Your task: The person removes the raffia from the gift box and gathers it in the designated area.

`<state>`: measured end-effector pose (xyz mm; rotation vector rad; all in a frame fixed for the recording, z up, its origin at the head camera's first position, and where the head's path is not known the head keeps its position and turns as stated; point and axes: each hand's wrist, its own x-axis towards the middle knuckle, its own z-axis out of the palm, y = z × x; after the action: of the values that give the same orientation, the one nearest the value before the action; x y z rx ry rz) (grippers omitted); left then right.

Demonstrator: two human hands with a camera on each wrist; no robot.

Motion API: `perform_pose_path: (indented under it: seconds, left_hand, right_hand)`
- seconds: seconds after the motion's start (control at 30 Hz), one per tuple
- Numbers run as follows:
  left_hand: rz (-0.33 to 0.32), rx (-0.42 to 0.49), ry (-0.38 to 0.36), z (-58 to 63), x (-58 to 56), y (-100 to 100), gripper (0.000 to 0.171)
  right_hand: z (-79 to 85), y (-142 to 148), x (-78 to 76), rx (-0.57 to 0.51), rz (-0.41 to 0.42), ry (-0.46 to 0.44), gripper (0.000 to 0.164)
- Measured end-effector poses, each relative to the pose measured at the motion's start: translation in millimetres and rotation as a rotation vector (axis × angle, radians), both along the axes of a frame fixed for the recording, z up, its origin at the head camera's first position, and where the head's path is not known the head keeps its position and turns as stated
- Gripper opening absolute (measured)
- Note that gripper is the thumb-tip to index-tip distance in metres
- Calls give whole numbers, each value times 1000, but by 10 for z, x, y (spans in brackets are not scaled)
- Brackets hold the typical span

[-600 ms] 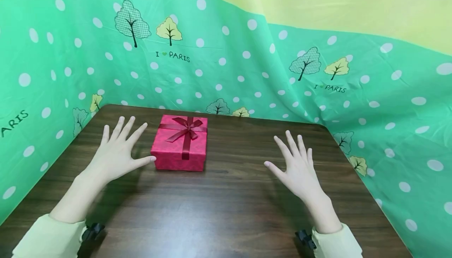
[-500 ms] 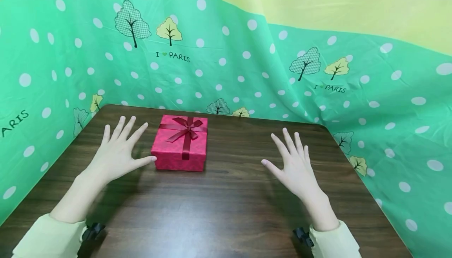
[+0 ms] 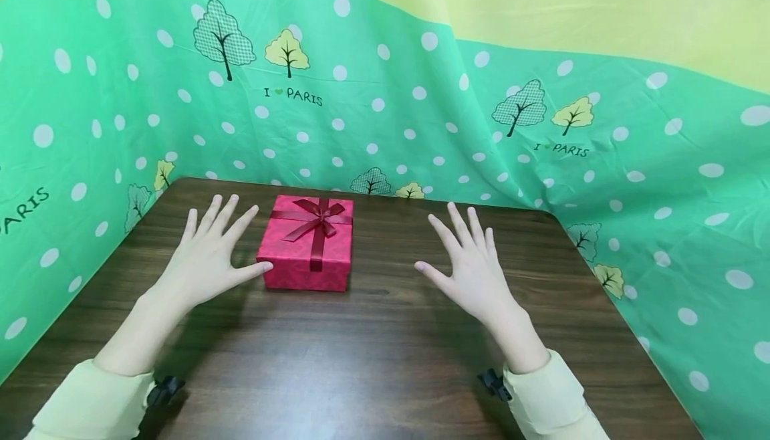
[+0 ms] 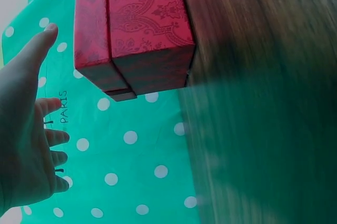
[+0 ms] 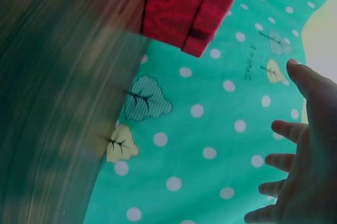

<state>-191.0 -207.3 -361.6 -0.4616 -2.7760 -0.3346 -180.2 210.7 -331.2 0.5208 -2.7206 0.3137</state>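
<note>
A red gift box (image 3: 307, 246) with a dark red ribbon and bow (image 3: 320, 219) on its lid stands closed on the brown table, left of the middle. My left hand (image 3: 201, 263) hovers at its left side, fingers spread, the thumb overlapping the box's front left corner in the head view. In the left wrist view a gap shows between that thumb and the box (image 4: 150, 19). My right hand (image 3: 475, 276) is held over the table to the right of the box, fingers spread and apart from it. Neither hand holds anything.
The wooden table (image 3: 349, 360) has its far edge close behind the box. A green cloth (image 3: 385, 119) with white dots and printed trees hangs behind and along both sides. Small black bows (image 3: 165, 391) sit at the sleeve cuffs.
My right hand has moved left and slightly forward, closer to the box. My left hand has shifted a little to the right. The box has stayed in place.
</note>
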Motion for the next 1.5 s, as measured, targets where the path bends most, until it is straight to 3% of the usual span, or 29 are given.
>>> perform_pose_path:
  seconds: [0.3, 0.53, 0.7, 1.2, 1.33, 1.5]
  left_hand:
    - [-28, 44, 21, -82, -57, 54, 95]
    - [-53, 98, 27, -174, -142, 89, 96]
    - [-79, 158, -8, -230, -190, 124, 98]
    - [-127, 276, -190, -376, -356, 122, 102]
    - [-155, 295, -228, -406, -397, 126, 104]
    - [-185, 343, -270, -420, -428, 121, 103]
  right_hand:
    - [-85, -319, -86, -24, 81, 35, 76]
    - [-218, -588, -164, -122, 177, 69, 74]
    - [-341, -779, -199, -215, 234, 0, 74]
    - [-568, -1066, -376, -395, 253, -312, 86]
    - [-595, -1094, -428, -408, 262, -385, 88]
    - [-639, -1107, -492, -368, 288, -397, 86]
